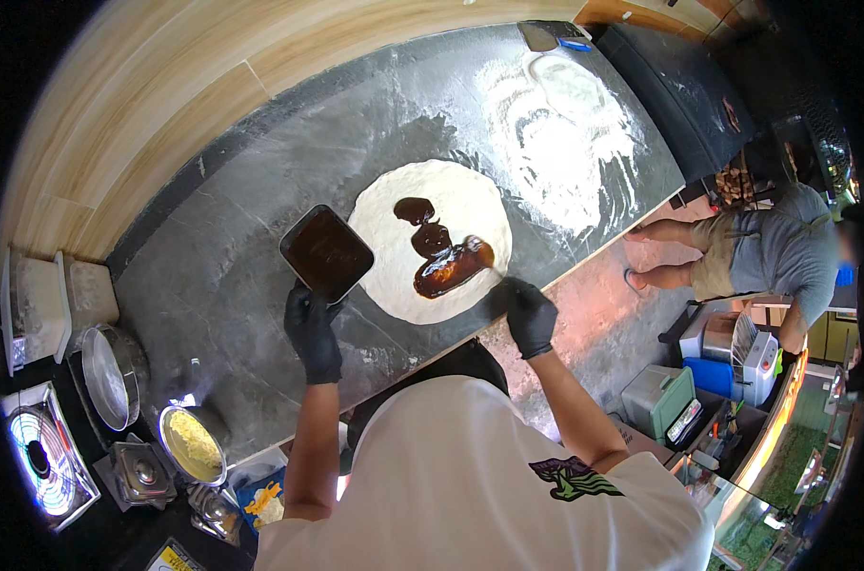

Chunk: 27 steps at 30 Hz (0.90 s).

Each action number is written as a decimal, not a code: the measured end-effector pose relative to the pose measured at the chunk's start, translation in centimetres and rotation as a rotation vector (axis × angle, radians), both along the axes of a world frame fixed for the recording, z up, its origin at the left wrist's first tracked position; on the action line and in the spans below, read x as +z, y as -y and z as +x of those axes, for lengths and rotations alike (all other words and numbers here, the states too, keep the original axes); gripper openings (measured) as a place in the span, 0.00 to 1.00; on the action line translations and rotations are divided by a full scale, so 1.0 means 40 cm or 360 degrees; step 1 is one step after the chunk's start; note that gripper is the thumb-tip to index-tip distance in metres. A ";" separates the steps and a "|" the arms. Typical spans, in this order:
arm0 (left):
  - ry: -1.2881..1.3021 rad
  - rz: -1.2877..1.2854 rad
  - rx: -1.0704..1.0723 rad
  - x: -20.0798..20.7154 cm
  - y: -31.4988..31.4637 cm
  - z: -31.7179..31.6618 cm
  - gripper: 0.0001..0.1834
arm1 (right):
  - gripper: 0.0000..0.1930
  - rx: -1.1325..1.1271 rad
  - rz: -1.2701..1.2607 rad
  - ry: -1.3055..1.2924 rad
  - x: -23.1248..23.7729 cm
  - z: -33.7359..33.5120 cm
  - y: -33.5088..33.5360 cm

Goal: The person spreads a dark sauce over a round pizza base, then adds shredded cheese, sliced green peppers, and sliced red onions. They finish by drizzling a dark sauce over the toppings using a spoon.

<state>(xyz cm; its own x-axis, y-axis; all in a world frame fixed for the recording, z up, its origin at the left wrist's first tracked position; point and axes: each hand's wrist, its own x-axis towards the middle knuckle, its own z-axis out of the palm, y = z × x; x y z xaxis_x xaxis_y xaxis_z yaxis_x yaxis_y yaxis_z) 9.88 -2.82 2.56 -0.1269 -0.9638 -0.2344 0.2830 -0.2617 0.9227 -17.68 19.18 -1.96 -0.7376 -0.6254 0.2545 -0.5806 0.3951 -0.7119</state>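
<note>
Head view: the flattened round of dough [384,281] lies on the grey bench [227,285] straight in front of you, with dark brown sauce [456,266] on it in two smaller pools and a longer, glossy smear toward its right side. Just left of the dough, partly over its edge, you hold a dark square container [299,226] of the same brown sauce; your black-gloved left hand [312,333] has its fingers clamped on the near side. Your right hand [529,319], gloved in black too, is at the dough's lower right edge with its fingers curled; you cannot tell from here whether they are closed on a thin utensil.

Beyond the dough to the right, white flour [565,143] is spread over the bench, and a blue-edged object [575,45] lies near the far end. By your left elbow stands a metal bowl [220,430] of pale yellow shreds, with clear bins [91,290] further up. Off to your right, another person [784,247] bends over a workspace.
</note>
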 end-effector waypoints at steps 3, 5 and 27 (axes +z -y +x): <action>-0.0013 0.0005 0.0040 0.008 -0.002 0.004 0.05 | 0.15 0.0275 0.0197 0.0106 -0.004 0.095 0.031; -0.0004 0.0008 0.0047 0.007 -0.002 0.007 0.05 | 0.15 0.0636 0.0255 -0.0128 0.007 0.148 0.049; 0.0083 -0.0092 0.0133 0.007 -0.002 0.055 0.12 | 0.08 0.0159 0.0225 -0.0189 0.025 -0.052 0.166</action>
